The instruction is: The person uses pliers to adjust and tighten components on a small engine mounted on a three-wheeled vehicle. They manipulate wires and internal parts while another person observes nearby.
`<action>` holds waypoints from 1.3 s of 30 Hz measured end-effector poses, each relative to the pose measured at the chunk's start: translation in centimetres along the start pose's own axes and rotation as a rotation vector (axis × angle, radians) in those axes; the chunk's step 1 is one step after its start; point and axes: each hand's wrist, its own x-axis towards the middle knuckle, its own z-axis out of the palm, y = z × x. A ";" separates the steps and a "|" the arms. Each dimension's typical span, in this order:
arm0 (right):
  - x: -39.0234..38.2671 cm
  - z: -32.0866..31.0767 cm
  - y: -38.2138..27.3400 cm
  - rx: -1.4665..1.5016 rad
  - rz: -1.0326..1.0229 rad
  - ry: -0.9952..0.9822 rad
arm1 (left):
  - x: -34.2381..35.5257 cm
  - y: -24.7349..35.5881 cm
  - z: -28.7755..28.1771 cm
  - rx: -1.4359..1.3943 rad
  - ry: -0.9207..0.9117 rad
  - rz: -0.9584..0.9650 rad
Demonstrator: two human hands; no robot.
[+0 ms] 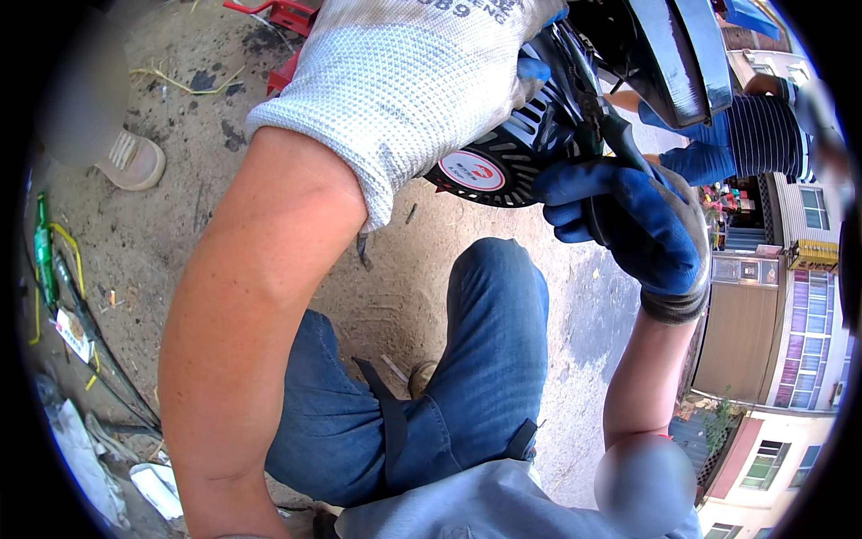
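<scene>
My left hand (pixel 404 81), in a white knit glove with blue coating, reaches over a black engine with a slotted recoil-starter cover (pixel 498 157) and a round red-and-white label. Its fingers curl among the dark parts, and what they hold is mostly hidden. On the cover's right side my right hand (pixel 642 225), in a blue-coated glove, is closed on the dark handles of a pliers-like tool (pixel 620 135), whose jaws sit among the engine parts and are hard to make out. A black curved panel (pixel 682 72) juts out above the tool.
Another person (pixel 768 135) in a striped top and jeans is beyond the engine at right; someone's shoe (pixel 130 162) is at upper left. A red metal piece (pixel 278 13), a green bottle (pixel 43 251) and cables (pixel 94 359) lie on the dirty ground. Buildings (pixel 799 341) line the right.
</scene>
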 end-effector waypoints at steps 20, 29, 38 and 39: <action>0.3 -2.5 1.5 0.028 0.001 -0.002 | 0.2 0.0 -0.4 -0.052 -0.104 0.099; 0.5 -3.1 2.5 0.159 -0.097 -0.179 | 0.0 0.6 -0.9 -0.074 -0.155 0.041; 0.7 -4.7 2.8 0.062 -0.033 -0.335 | 0.2 0.0 1.2 -0.035 0.124 0.132; 0.7 -4.3 2.6 0.091 -0.018 -0.341 | 0.1 0.0 1.3 -0.038 0.153 0.139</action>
